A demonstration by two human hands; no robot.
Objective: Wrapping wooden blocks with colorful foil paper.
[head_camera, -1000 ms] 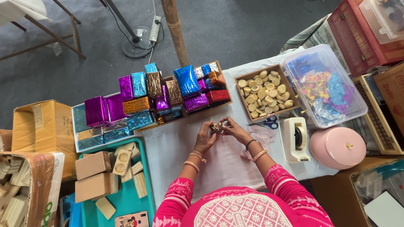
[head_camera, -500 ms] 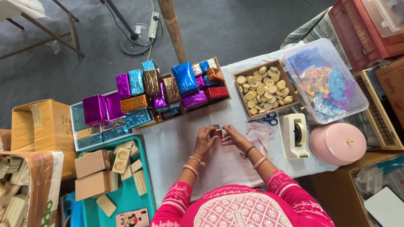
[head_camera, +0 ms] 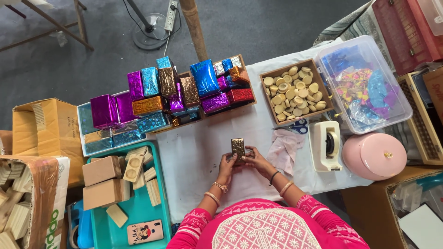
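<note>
White cloth covers the worktop [head_camera: 194, 161] below me, grey floor beyond it. Both my hands meet over the middle of the cloth: left hand [head_camera: 227, 165] and right hand [head_camera: 256, 160] each have fingers pinched on a small gold-foil block [head_camera: 238, 147], held upright between them, just above the cloth. Ahead sits a row of shiny wrapped boxes [head_camera: 170, 94] in purple, blue, copper and red. To the right, a wooden tray of pale round pieces [head_camera: 294, 91], a clear plastic tub [head_camera: 364, 85] of coloured foil, a white tape dispenser [head_camera: 326, 145] and a pink round tin [head_camera: 374, 156]. Blue-handled scissors [head_camera: 299, 126] lie near the tray. On my left, a teal tray [head_camera: 138, 207] holds plain wooden blocks and a phone [head_camera: 145, 231].
</note>
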